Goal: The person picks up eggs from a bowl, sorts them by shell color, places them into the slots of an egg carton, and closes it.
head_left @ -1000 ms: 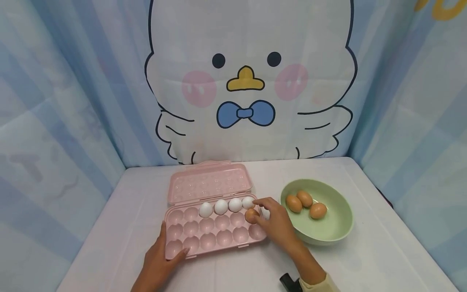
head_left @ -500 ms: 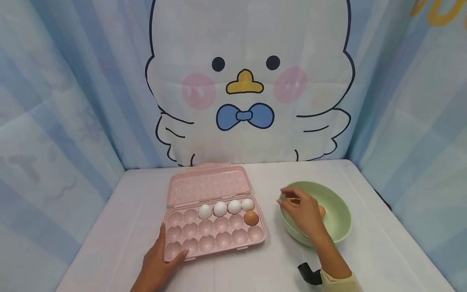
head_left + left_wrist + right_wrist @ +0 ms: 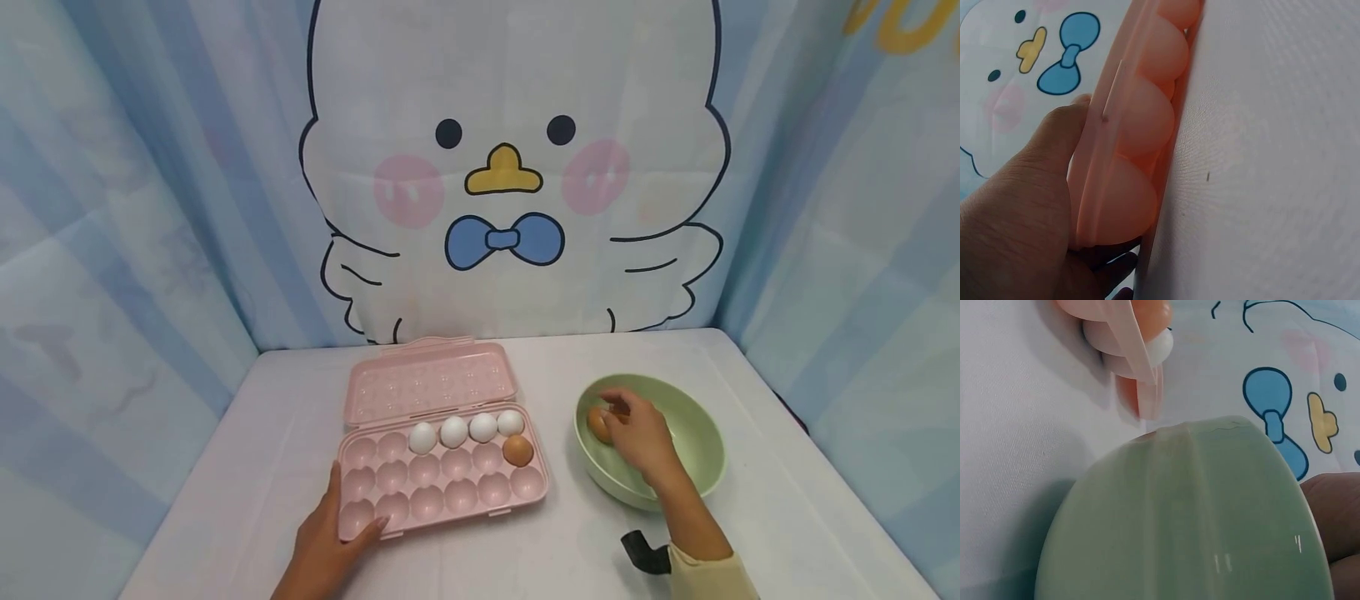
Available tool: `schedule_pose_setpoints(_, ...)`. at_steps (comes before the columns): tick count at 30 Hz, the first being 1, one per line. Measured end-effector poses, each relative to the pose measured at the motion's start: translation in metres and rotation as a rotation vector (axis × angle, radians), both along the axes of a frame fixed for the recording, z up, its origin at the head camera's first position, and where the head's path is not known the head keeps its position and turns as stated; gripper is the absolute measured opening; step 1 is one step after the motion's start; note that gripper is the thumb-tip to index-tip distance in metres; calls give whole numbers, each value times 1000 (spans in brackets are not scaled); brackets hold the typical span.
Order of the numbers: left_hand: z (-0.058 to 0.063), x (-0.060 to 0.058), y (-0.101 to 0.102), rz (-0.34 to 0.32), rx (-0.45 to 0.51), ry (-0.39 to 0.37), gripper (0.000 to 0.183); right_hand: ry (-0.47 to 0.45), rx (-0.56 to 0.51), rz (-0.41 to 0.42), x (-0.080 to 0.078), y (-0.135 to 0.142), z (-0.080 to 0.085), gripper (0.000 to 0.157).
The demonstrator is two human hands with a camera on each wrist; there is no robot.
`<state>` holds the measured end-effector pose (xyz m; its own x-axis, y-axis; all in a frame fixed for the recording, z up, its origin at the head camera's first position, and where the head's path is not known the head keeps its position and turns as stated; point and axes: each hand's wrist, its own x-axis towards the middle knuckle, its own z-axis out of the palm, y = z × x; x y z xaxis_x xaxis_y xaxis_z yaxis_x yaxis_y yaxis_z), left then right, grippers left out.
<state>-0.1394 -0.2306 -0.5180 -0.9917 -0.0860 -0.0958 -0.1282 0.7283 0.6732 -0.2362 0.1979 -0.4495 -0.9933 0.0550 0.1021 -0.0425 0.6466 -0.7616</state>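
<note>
A pink egg carton lies with its lid folded back. My left hand grips its near left corner; in the left wrist view, the thumb lies on the rim and the other fingers go below. Several white eggs fill part of the far row, with one brown egg in the row before it. My right hand reaches into the green bowl, fingers bent over brown eggs. Whether they pinch one is hidden; in the right wrist view the bowl's wall covers them.
A white cloth covers the table. Behind it hangs a curtain printed with a cartoon bird, and striped curtains flank both sides. A black curved piece sticks out beside my right sleeve.
My right hand has left the brown egg in the carton and moved right, then down into the bowl among the eggs. The left hand has stayed on the carton's corner.
</note>
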Motion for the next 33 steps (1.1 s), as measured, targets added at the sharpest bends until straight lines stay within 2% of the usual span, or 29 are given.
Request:
schedule_pose_setpoints(4, 0, 0, 1, 5, 5, -11, 124, -46, 6, 19, -2, -1, -3, 36)
schedule_pose_setpoints(11, 0, 0, 1, 2, 5, -14, 123, -89, -82, 102, -4, -2, -9, 39)
schedule_pose_setpoints(19, 1, 0, 0, 0, 8, -15, 125, -127, -148, 161, 2, -2, -3, 53)
schedule_pose_setpoints(23, 3, 1, -1, -5, 14, 0, 124, -105, -170, 202, 4, -1, 1, 55)
schedule_pose_setpoints(33, 3, 0, 1, -1, 10, 2, 123, -41, -145, 194, 6, -3, 10, 50)
